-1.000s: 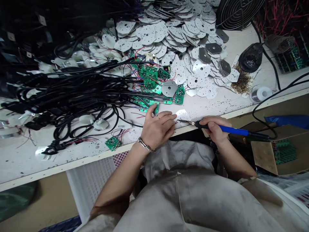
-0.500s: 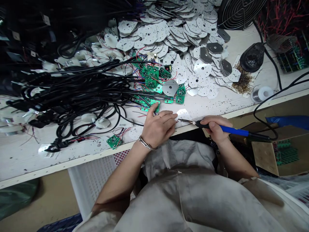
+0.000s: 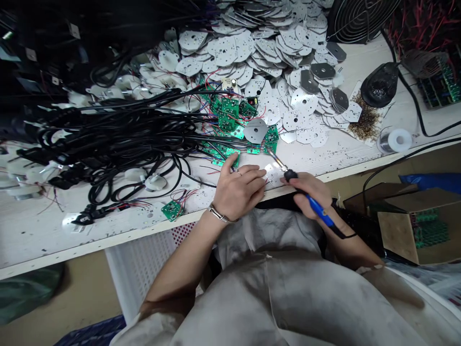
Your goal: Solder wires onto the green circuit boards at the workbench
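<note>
Black cables (image 3: 118,129) heaped on the tabletop (image 3: 43,235). Left hand (image 3: 237,190) lies open, holding nothing, fingertips on a white metal plate (image 3: 272,172) near the edge. Right hand (image 3: 309,192) grips a blue soldering iron (image 3: 317,207), tip just beside a green circuit board (image 3: 272,136).

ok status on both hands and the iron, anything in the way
Right hand holding blue-handled soldering iron, tip beside green circuit board. Left hand resting, fingertips at perforated metal plate. Black cables bunched left of left hand.
</note>
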`<action>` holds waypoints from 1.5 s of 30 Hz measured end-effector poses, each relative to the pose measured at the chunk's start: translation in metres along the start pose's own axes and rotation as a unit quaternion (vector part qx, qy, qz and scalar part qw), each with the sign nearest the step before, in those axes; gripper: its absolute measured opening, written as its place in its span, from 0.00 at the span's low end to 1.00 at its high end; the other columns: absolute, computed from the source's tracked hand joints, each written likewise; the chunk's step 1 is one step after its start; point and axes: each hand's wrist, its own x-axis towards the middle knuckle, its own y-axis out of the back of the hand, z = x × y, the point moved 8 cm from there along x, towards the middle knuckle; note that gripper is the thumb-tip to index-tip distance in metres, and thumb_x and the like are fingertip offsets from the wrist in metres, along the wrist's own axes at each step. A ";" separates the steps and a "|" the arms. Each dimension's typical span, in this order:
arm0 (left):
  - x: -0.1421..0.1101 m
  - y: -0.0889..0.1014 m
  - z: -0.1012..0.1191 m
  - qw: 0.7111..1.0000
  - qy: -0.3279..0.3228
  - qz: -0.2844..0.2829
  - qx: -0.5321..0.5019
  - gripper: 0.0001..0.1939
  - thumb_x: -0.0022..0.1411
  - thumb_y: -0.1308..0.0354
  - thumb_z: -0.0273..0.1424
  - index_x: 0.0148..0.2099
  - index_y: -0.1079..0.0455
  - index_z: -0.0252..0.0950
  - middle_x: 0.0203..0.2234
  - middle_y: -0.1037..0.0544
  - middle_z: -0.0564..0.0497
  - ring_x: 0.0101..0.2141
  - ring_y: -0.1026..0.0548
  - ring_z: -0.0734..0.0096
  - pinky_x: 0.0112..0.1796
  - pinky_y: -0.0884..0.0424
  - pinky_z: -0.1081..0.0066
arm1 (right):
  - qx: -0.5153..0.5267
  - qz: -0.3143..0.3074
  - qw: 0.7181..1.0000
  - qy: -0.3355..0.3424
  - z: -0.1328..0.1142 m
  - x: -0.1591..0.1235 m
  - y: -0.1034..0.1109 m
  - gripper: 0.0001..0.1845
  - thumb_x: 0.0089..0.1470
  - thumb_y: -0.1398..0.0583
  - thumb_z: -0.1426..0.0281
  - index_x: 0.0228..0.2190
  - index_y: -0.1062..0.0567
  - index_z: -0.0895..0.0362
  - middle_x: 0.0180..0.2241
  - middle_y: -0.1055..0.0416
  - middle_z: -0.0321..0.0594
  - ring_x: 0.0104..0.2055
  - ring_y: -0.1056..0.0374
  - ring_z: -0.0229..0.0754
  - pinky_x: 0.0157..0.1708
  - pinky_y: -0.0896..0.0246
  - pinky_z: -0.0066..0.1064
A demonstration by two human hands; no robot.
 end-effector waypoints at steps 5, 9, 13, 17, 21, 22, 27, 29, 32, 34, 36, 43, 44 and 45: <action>-0.004 0.002 0.010 0.998 0.012 0.047 0.029 0.05 0.64 0.44 0.31 0.38 0.26 0.42 0.41 0.18 0.56 0.47 0.22 0.63 0.65 0.59 0.40 | -0.076 -0.033 0.992 0.096 -0.011 0.001 -0.014 0.16 0.60 0.44 0.66 0.49 0.27 0.54 0.34 0.23 0.42 0.36 0.26 0.41 0.36 0.27 0.33; -0.006 0.008 0.011 0.992 0.055 0.110 0.022 0.04 0.63 0.43 0.29 0.35 0.27 0.41 0.38 0.18 0.57 0.46 0.21 0.62 0.66 0.64 0.40 | -0.062 -0.038 0.993 0.088 -0.010 0.000 -0.015 0.18 0.60 0.44 0.68 0.52 0.29 0.54 0.34 0.23 0.41 0.35 0.26 0.41 0.34 0.28 0.32; -0.004 0.002 0.005 0.991 0.088 0.099 -0.002 0.06 0.62 0.44 0.29 0.33 0.28 0.41 0.36 0.17 0.57 0.44 0.20 0.62 0.66 0.63 0.39 | -0.058 -0.034 0.995 0.074 -0.008 0.000 -0.013 0.19 0.60 0.44 0.68 0.52 0.30 0.53 0.35 0.22 0.41 0.35 0.25 0.41 0.35 0.28 0.32; -0.005 -0.001 0.005 0.992 0.078 0.103 0.005 0.07 0.62 0.44 0.28 0.32 0.28 0.40 0.36 0.17 0.57 0.43 0.20 0.63 0.66 0.63 0.39 | -0.050 -0.030 0.996 0.074 -0.009 0.002 -0.011 0.19 0.60 0.45 0.69 0.53 0.31 0.54 0.35 0.22 0.42 0.35 0.25 0.41 0.34 0.27 0.32; -0.007 -0.001 0.006 0.990 0.078 0.115 0.007 0.06 0.61 0.43 0.26 0.32 0.27 0.40 0.36 0.17 0.57 0.43 0.19 0.62 0.66 0.65 0.38 | -0.003 -0.031 0.999 0.025 -0.004 -0.001 -0.005 0.18 0.60 0.44 0.68 0.51 0.28 0.53 0.37 0.21 0.42 0.37 0.24 0.43 0.36 0.26 0.35; -0.007 -0.002 0.006 0.990 0.080 0.113 0.008 0.06 0.60 0.43 0.26 0.32 0.27 0.40 0.36 0.17 0.57 0.43 0.20 0.62 0.66 0.65 0.38 | 0.017 -0.016 1.000 -0.010 0.001 -0.003 -0.001 0.16 0.60 0.44 0.67 0.50 0.27 0.52 0.37 0.20 0.41 0.37 0.23 0.44 0.37 0.26 0.37; -0.007 -0.001 0.007 0.989 0.080 0.122 0.024 0.07 0.60 0.44 0.25 0.31 0.28 0.40 0.35 0.17 0.57 0.43 0.19 0.62 0.66 0.62 0.38 | 0.138 0.136 0.968 -0.160 0.028 -0.023 0.023 0.14 0.61 0.46 0.62 0.36 0.21 0.50 0.20 0.25 0.33 0.16 0.31 0.39 0.18 0.33 0.33; -0.007 0.000 0.008 0.988 0.073 0.132 0.022 0.07 0.60 0.44 0.25 0.31 0.29 0.40 0.35 0.17 0.57 0.43 0.19 0.63 0.66 0.60 0.38 | 0.164 0.148 0.960 -0.174 0.032 -0.026 0.025 0.14 0.60 0.45 0.61 0.33 0.20 0.50 0.21 0.25 0.33 0.11 0.37 0.35 0.12 0.41 0.30; -0.007 0.000 0.007 0.988 0.075 0.131 0.019 0.07 0.60 0.44 0.25 0.31 0.29 0.40 0.36 0.17 0.57 0.43 0.19 0.63 0.66 0.59 0.38 | 0.161 0.125 0.962 -0.179 0.034 -0.025 0.022 0.13 0.59 0.44 0.62 0.33 0.19 0.49 0.22 0.24 0.33 0.12 0.37 0.35 0.14 0.39 0.30; -0.007 -0.001 0.006 0.989 0.081 0.125 0.016 0.07 0.60 0.44 0.25 0.31 0.29 0.40 0.36 0.17 0.58 0.43 0.19 0.63 0.66 0.59 0.38 | 0.150 0.109 0.968 -0.170 0.033 -0.023 0.021 0.13 0.60 0.45 0.63 0.34 0.19 0.48 0.20 0.26 0.32 0.14 0.35 0.36 0.17 0.35 0.31; -0.007 -0.001 0.006 0.989 0.084 0.123 0.010 0.07 0.59 0.44 0.25 0.31 0.29 0.40 0.36 0.17 0.57 0.43 0.19 0.63 0.66 0.60 0.38 | 0.144 0.098 0.972 -0.158 0.031 -0.022 0.020 0.13 0.60 0.45 0.64 0.36 0.19 0.47 0.18 0.28 0.31 0.15 0.34 0.37 0.20 0.33 0.32; -0.007 -0.001 0.008 0.988 0.084 0.125 0.032 0.07 0.60 0.44 0.25 0.30 0.30 0.40 0.35 0.17 0.58 0.42 0.19 0.63 0.65 0.57 0.39 | 0.141 0.097 0.973 -0.152 0.030 -0.022 0.020 0.13 0.61 0.45 0.64 0.36 0.19 0.47 0.17 0.29 0.30 0.15 0.34 0.38 0.22 0.32 0.33; -0.007 -0.001 0.009 0.988 0.081 0.128 0.033 0.07 0.60 0.44 0.25 0.30 0.30 0.40 0.35 0.17 0.58 0.42 0.19 0.63 0.66 0.57 0.39 | 0.139 0.100 0.972 -0.162 0.031 -0.022 0.020 0.14 0.61 0.45 0.63 0.36 0.19 0.47 0.16 0.29 0.30 0.15 0.34 0.38 0.22 0.32 0.34; -0.007 0.000 0.010 0.988 0.076 0.133 0.034 0.07 0.60 0.44 0.25 0.30 0.30 0.40 0.35 0.17 0.58 0.42 0.19 0.64 0.66 0.56 0.39 | 0.139 0.102 0.970 -0.172 0.032 -0.023 0.020 0.14 0.61 0.45 0.63 0.35 0.19 0.47 0.16 0.29 0.30 0.14 0.35 0.37 0.21 0.32 0.34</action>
